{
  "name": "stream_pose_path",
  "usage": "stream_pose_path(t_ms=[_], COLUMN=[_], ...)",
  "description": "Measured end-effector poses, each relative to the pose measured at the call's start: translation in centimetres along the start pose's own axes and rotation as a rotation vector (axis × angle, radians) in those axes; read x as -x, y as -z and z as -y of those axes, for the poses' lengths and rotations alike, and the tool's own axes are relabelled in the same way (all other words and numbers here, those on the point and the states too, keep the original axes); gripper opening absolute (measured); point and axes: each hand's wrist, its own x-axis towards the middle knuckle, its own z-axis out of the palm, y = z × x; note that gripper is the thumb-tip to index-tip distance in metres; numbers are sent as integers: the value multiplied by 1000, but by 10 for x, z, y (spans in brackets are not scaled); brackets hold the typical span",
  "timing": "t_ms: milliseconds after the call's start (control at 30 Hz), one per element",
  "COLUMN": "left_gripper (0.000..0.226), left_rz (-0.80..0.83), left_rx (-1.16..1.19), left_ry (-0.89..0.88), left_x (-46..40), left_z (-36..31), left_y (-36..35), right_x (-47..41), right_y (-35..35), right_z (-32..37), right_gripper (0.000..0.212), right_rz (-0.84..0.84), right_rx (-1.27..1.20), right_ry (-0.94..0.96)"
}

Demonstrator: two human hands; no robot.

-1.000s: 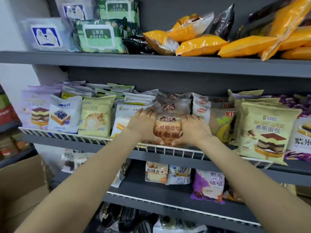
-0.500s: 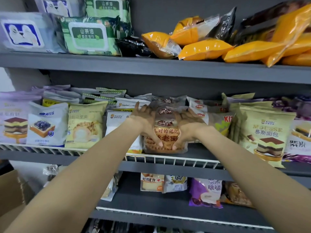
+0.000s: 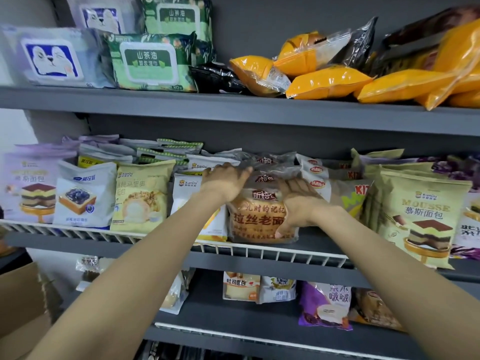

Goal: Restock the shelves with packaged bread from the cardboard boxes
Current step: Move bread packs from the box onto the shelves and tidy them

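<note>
A brown bread packet (image 3: 255,216) with red lettering stands upright on the middle shelf (image 3: 322,242), just behind the white wire rail (image 3: 259,252). More packets of the same kind stand in a row behind it. My left hand (image 3: 226,180) lies with straight fingers against its top left corner and the packets behind. My right hand (image 3: 298,203) grips the packet's right edge, thumb on the front near the bottom. Part of a cardboard box (image 3: 20,307) shows at the lower left.
Bread packets fill the middle shelf on both sides, among them a white XianDu packet (image 3: 187,193) and a mousse packet (image 3: 420,216). The top shelf holds wet-wipe packs (image 3: 153,63) and orange bags (image 3: 330,81). Several packets lie on the lower shelf (image 3: 259,323).
The brown packet now stands a little deeper behind the rail. My left hand has slid from its left side up to its top corner. My right hand stays on the right edge.
</note>
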Motion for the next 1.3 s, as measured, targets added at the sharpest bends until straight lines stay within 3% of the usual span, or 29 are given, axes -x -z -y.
stream_pose_path(t_ms=[67,167,233,300,367,500,667,800,867,967,1067,1133,1233,1300], left_gripper=[39,30,47,79,104,119,126,118,110,76,95,100,67,57], left_rz=[-177,-225,-85,69,153,176,75,-30,-150,-135,-114,-57,-113,-126], left_rx=[243,308,225,20,-205,-375,-559,-666,-682,-595,-641,-519,-268,-157], left_ry=[20,-19,-32,-60,-98,-120,-134,-167,-154,-99,-74,-117,-132,-98], left_x=[8,24,34,44,52,58,50,34,25,14,6,2,-17,-35], left_z=[16,46,64,82,97,111,108,102,101,95,96,98,101,105], left_y=[3,6,9,13,16,14,5,-2,-8,-18,-20,-9,18,27], right_x=[9,20,17,11,2,-16,-34,-50,-59,-74,-79,-82,-84,-88], right_y=[-5,-8,-11,-11,-12,-18,-19,-24,-28,-44,-47,-49,-46,-46], right_z=[12,43,65,85,103,125,130,140,145,149,150,148,149,148], right_gripper=[128,120,108,96,97,109,87,55,51,56,55,52,50,51], right_rz=[-129,-262,-377,-500,-528,-426,-459,-519,-607,-637,-619,-666,-677,-713], right_rx=[-14,-81,-22,65,169,433,547,653,649,585,547,547,577,556], right_ry=[62,198,248,280,295,261,236,174,123,104,27,33,19,40])
